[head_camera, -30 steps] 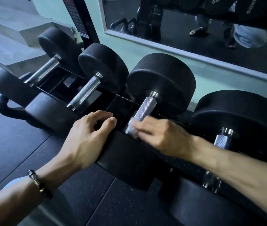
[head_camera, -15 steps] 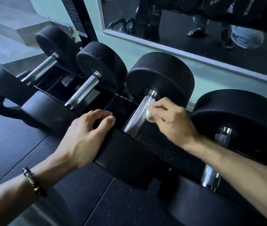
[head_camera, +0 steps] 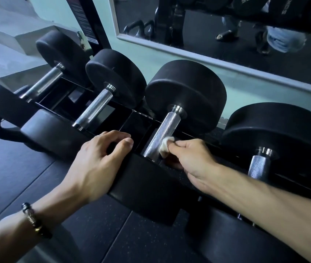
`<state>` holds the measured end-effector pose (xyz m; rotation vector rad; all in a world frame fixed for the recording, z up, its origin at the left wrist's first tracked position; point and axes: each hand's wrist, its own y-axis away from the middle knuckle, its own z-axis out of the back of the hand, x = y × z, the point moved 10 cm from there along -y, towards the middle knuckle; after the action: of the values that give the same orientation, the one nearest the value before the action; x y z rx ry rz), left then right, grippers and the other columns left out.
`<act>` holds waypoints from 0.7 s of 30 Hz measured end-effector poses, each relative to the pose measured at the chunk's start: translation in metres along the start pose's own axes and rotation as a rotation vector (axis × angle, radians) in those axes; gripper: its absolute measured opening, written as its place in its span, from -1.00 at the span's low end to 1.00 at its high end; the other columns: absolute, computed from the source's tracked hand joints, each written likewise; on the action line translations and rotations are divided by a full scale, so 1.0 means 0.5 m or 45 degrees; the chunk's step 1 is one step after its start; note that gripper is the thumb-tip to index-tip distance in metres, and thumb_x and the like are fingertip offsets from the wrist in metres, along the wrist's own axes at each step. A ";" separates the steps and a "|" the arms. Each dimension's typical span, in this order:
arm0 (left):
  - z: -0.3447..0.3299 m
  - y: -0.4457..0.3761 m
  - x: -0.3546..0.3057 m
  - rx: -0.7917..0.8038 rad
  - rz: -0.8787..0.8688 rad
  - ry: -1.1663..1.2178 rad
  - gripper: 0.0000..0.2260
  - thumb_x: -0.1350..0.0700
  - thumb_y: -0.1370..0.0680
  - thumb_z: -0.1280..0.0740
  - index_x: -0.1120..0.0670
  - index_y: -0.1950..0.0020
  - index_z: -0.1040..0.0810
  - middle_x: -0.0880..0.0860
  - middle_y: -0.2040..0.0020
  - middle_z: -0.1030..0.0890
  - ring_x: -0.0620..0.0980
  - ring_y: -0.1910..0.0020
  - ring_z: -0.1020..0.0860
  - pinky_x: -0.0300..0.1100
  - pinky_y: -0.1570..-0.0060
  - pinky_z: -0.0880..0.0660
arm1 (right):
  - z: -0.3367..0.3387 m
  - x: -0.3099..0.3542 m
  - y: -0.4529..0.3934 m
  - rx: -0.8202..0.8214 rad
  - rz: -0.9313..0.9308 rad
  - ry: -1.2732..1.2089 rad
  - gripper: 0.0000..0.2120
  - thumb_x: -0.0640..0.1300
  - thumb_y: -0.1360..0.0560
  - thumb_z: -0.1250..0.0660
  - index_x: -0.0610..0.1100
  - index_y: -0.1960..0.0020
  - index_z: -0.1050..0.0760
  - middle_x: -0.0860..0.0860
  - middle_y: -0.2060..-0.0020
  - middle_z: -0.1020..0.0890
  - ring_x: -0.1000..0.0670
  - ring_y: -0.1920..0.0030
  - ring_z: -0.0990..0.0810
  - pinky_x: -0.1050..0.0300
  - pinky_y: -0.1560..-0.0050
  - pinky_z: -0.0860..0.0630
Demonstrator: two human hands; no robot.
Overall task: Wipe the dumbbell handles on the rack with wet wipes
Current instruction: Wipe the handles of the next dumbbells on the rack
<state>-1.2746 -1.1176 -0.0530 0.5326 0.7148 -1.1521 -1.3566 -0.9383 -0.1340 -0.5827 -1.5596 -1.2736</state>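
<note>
my right hand (head_camera: 188,158) pinches the soft, limp white wet wipe (head_camera: 165,146) against the stiff knurled steel dumbbell handle (head_camera: 162,135), which looks grippy, while my left hand (head_camera: 97,164) rests loosely curled, grasping nothing, on the heavy black rubber head (head_camera: 141,185) just left of that handle.

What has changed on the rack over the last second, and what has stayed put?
The right hand slid the wet wipe up the third handle toward the far head, then back down to its near end, where it pinches the wipe against the knurled steel. The left hand stays resting on the near head; the dumbbells have not shifted.
</note>
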 end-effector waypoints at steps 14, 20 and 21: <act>-0.002 0.000 -0.004 0.012 -0.001 -0.031 -0.57 -0.38 -0.36 -0.03 -0.27 0.01 -0.58 -0.24 -0.05 -0.61 -0.29 -0.10 -0.50 -0.43 -0.02 -0.32 | -0.011 -0.007 -0.029 -0.015 0.042 -0.015 -0.58 -0.02 -0.62 -0.34 -0.12 0.38 -0.61 0.02 0.34 -0.64 0.04 0.20 -0.59 0.04 -0.09 -0.61; -0.003 -0.001 0.000 0.013 -0.018 -0.023 -0.58 -0.37 -0.38 -0.04 -0.27 0.00 -0.58 -0.24 -0.07 -0.61 -0.24 -0.13 -0.51 -0.33 -0.08 -0.36 | 0.025 0.024 -0.050 -0.290 0.050 -0.315 -0.66 -0.09 -0.65 -0.29 -0.41 -0.03 -0.58 -0.29 -0.10 -0.65 -0.08 -0.04 -0.68 -0.05 -0.25 -0.58; -0.003 -0.001 0.001 0.011 -0.018 -0.026 -0.58 -0.37 -0.38 -0.04 -0.27 0.01 -0.58 -0.23 -0.07 -0.61 -0.24 -0.13 -0.51 -0.32 -0.08 -0.36 | 0.013 0.018 -0.043 -0.220 0.037 -0.260 -0.73 -0.12 -0.63 -0.32 -0.33 0.06 -0.63 -0.23 -0.05 -0.69 -0.04 -0.02 -0.66 0.01 -0.26 -0.57</act>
<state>-1.2754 -1.1171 -0.0542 0.5230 0.6972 -1.1728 -1.3805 -0.9415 -0.1348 -0.8650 -1.6093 -1.3697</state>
